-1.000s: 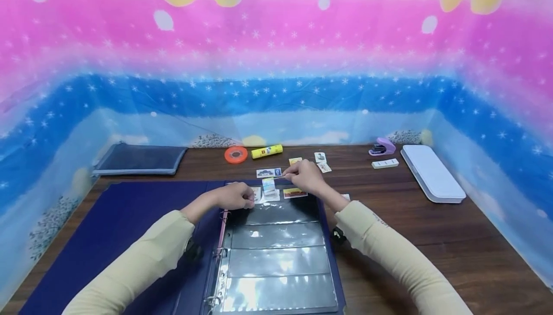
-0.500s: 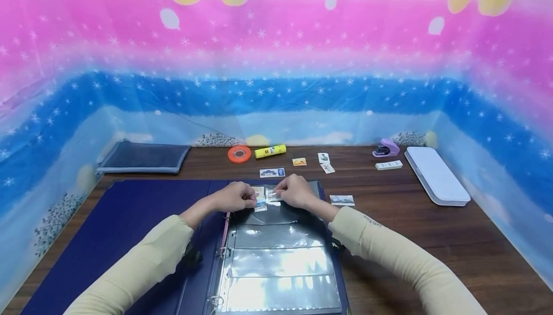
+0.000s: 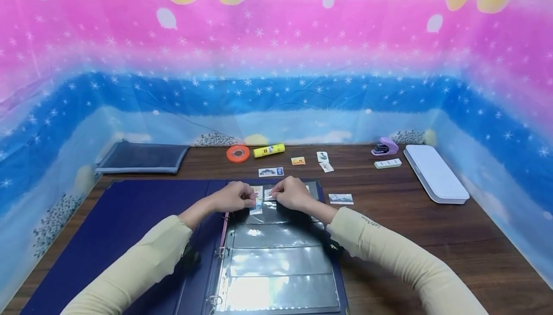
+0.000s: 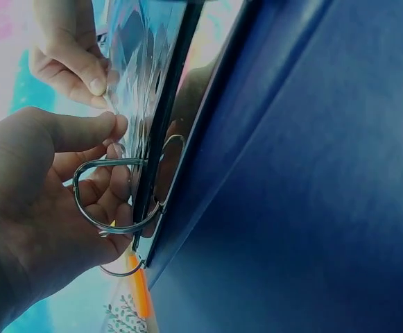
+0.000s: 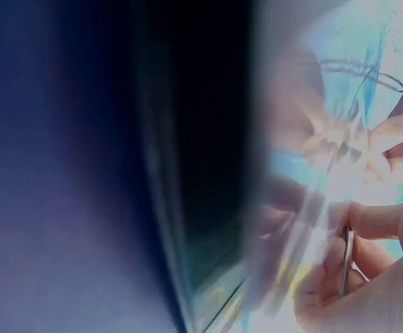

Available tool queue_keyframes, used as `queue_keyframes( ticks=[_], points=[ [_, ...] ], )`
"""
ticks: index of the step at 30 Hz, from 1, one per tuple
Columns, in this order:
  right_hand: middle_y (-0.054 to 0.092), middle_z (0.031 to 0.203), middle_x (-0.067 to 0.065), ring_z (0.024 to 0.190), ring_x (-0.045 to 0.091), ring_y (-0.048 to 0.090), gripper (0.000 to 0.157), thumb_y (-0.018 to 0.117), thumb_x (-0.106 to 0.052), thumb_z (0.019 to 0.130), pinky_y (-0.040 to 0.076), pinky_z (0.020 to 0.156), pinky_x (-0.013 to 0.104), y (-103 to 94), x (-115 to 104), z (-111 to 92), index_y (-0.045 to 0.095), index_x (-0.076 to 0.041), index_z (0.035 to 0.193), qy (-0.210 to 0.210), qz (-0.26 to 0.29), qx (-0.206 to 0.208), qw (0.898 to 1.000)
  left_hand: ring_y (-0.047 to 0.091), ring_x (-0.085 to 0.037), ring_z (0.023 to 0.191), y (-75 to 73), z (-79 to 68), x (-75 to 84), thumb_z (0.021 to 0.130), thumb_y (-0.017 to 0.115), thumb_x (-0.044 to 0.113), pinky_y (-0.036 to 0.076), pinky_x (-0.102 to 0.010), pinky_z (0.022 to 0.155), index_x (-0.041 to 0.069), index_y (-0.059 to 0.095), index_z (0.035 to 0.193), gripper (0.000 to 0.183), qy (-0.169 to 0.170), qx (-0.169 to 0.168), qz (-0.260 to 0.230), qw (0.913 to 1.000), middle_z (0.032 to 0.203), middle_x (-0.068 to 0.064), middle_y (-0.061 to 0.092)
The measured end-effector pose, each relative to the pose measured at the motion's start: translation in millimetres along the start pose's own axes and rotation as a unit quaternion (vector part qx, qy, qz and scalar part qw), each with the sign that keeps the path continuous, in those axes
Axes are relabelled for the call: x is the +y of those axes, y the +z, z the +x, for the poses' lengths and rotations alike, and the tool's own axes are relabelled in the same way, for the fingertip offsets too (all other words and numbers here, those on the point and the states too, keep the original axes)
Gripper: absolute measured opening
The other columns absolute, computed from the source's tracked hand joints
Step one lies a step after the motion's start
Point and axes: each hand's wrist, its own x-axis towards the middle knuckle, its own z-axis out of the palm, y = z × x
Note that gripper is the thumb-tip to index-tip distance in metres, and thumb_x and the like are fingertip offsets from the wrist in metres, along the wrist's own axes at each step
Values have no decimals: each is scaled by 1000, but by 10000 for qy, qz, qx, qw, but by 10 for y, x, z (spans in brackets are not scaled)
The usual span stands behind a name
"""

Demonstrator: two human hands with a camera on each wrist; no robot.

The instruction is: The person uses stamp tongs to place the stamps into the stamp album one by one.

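A navy ring binder (image 3: 142,224) lies spread, with a black page of clear pockets (image 3: 281,262) on its rings. At the page's top edge, my left hand (image 3: 233,196) pinches the clear film beside a long upright stamp (image 3: 256,208). Just across from it, my right hand (image 3: 294,194) has thumb and fingertip on the film's edge by a second small stamp (image 3: 269,193). A thin metal strip, apparently tweezers (image 5: 346,260), is tucked in its fingers in the right wrist view. Another stamp is mostly hidden behind that hand.
Loose stamps lie behind the binder, including a wide one (image 3: 270,172) and an orange one (image 3: 298,161); another (image 3: 341,199) lies to its right. Farther back are a red tape roll (image 3: 238,153), glue stick (image 3: 269,151), mesh pouch (image 3: 142,158), purple stapler (image 3: 384,147) and white case (image 3: 436,174).
My right hand has come down and left from above the page with the tweezers, to the pocket's edge. The bluish stamp between the hands now sits lower, by my left fingertips.
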Motion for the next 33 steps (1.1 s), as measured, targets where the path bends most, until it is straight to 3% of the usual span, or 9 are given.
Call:
queue_keyframes(
  ticks=[3,7,16,27,33],
  points=[
    [72,102,2,87,13,64,15,61,-15,87,45,71,24,13,-15,-6,76,-14,88,31,32,-95,9999,37,-8,52,-1,0,5,91,56,8,35,-22,58,0,62,78,16,-44,30,18,10000,62,5,43],
    [72,104,3,93,16,64,15,61,-16,87,46,75,26,34,-23,-12,76,-13,89,38,44,-225,9997,37,-8,53,12,-16,-2,90,56,8,35,-22,57,1,62,79,15,-101,56,19,9999,62,5,43],
    [73,97,2,84,12,64,12,64,-15,85,43,69,21,7,12,15,76,-14,84,-153,-51,-357,9992,36,-8,53,26,-2,-7,90,56,8,34,-21,57,2,63,79,14,11,144,109,9998,62,5,43],
    [73,92,4,61,5,54,12,63,-11,86,39,60,19,-6,23,49,75,-11,84,-690,-61,-660,9954,40,-6,54,52,-25,-43,88,59,6,37,-19,57,3,68,80,12,392,562,201,9975,66,-5,58],
    [72,95,5,70,6,57,14,61,-10,88,41,63,20,-64,58,50,75,-11,87,-945,-185,-701,9929,40,-3,53,126,-12,-84,86,63,7,36,-18,56,6,68,78,9,582,815,442,9940,64,-2,59]
  ],
)
